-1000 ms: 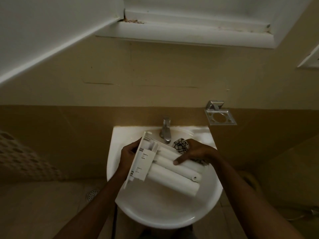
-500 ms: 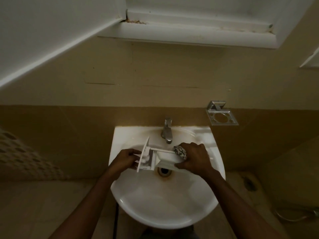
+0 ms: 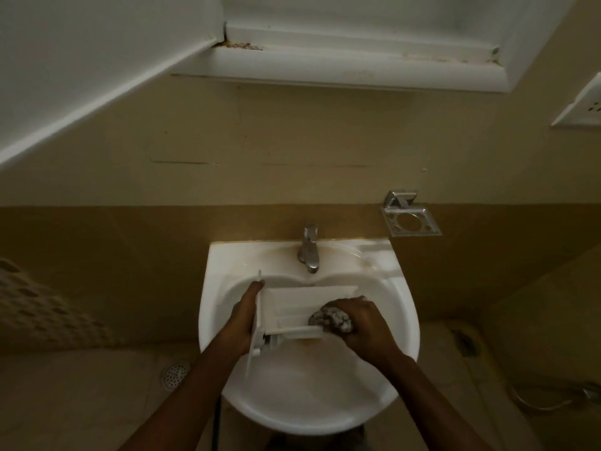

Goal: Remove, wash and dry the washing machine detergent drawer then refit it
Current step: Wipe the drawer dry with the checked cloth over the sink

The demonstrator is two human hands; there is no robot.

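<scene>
Basin [image 3: 309, 408] nearest. Over its bowl: left hand [image 3: 242, 320], grip grasping front panel of detergent drawer [image 3: 292, 305], open side up. Right hand [image 3: 362, 325], grip clenched round patterned cloth [image 3: 331, 320], pressed into drawer's right end. Tap [image 3: 309, 249] at basin's back rim. Metal holder [image 3: 411, 219] on wall beyond, right.

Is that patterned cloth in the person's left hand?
No, the right hand grips the patterned cloth against the detergent drawer, while the left hand holds the drawer itself.
</scene>
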